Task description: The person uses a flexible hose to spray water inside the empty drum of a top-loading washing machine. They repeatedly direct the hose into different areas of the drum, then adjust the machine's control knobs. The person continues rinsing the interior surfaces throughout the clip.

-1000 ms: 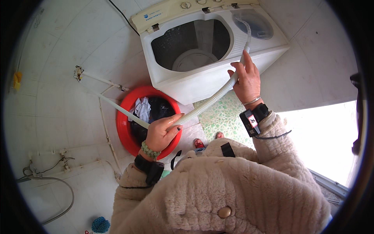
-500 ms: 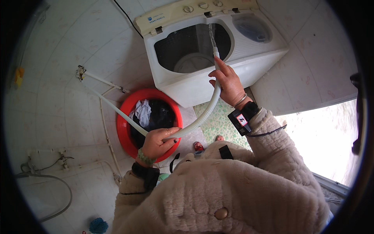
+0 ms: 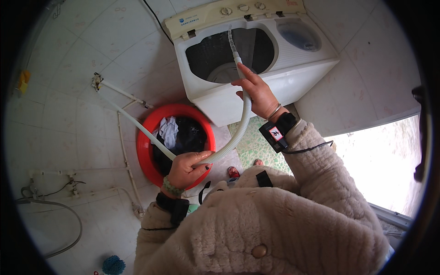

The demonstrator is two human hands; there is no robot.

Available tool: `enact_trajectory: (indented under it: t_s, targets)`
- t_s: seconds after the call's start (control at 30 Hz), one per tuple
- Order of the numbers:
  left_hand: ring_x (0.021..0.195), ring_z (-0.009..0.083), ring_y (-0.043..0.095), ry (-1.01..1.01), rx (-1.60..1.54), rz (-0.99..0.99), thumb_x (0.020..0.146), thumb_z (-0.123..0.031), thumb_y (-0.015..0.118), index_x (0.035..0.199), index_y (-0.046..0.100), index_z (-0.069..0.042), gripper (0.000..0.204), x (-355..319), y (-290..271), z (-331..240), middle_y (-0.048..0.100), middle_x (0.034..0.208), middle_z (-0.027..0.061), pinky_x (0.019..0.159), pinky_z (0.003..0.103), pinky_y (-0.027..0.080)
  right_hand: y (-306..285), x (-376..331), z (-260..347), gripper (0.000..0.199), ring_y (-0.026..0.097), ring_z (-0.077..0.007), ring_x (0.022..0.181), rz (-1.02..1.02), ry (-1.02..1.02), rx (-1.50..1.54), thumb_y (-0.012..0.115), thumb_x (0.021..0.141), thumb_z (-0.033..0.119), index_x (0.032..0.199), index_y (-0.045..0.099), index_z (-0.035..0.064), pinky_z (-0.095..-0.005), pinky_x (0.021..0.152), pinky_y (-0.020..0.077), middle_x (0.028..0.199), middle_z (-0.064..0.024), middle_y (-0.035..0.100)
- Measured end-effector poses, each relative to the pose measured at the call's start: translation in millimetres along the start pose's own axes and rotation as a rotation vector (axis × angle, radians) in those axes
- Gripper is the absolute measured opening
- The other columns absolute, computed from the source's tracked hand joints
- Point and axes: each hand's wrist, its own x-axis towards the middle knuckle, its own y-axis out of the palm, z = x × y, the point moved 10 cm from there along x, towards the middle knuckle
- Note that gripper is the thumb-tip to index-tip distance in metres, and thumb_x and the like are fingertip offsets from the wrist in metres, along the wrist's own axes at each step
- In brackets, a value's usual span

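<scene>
A pale ribbed hose (image 3: pixel 238 135) curves from a wall tap across a red basin up into the open tub of a white twin-tub washing machine (image 3: pixel 275 87). My right hand (image 3: pixel 256 94) grips the hose near its upper end, whose tip reaches over the wash tub opening. My left hand (image 3: pixel 185 167) holds the hose lower down, over the rim of the red basin (image 3: pixel 144 146). The basin holds dark and white clothes (image 3: pixel 176 135).
White pipes (image 3: pixel 121 91) and a tap run along the tiled wall on the left. A thin grey hose (image 3: pixel 64 215) loops at lower left, and a blue scrubber (image 3: pixel 113 265) lies on the floor. A green patterned mat (image 3: pixel 250 142) lies by the machine. A bright doorway is at right.
My right hand has swung the hose end from beside the machine's front to over the wash tub. My left hand kept its grip and stayed over the basin.
</scene>
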Motion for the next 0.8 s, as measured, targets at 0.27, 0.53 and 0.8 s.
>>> enact_trajectory:
  t_s: [0.27, 0.53, 0.8]
  targets:
    - [0.091, 0.0275, 0.071, 0.009, 0.0, 0.062, 0.081, -0.002, 0.07, 0.116, 0.07, 0.0, 0.035, -7, 4, -2, 0.072, 0.102, 0.0161, 0.08, 0.034, 0.057, 23, -7, 7, 0.041, 0.06, -0.0391, 0.118, 0.134, 0.041, 0.23, 0.07, 0.083, 0.001, 0.121, 0.062, 0.0125, -0.0404, 0.093, 0.0545, 0.156, -0.0156, 0.038]
    - [0.083, 0.0293, 0.068, 0.061, 0.088, 0.08, 0.081, -0.009, 0.074, 0.115, 0.071, -0.003, 0.035, -3, 5, -3, 0.072, 0.094, 0.0141, 0.073, 0.035, 0.054, 30, -10, 5, 0.044, 0.056, -0.0337, 0.128, 0.176, 0.1, 0.366, 0.068, 0.084, -0.005, 0.125, 0.063, 0.0102, -0.0369, 0.099, 0.051, 0.154, -0.0146, 0.041]
    - [0.081, 0.0277, 0.068, 0.04, 0.079, 0.067, 0.082, -0.011, 0.074, 0.115, 0.072, -0.005, 0.033, -6, -1, -2, 0.071, 0.092, 0.0131, 0.072, 0.035, 0.054, 50, -26, -4, 0.035, 0.056, -0.0211, 0.125, 0.213, 0.239, 0.671, 0.063, 0.091, -0.006, 0.123, 0.063, 0.0065, -0.0342, 0.104, 0.0467, 0.146, -0.0141, 0.051]
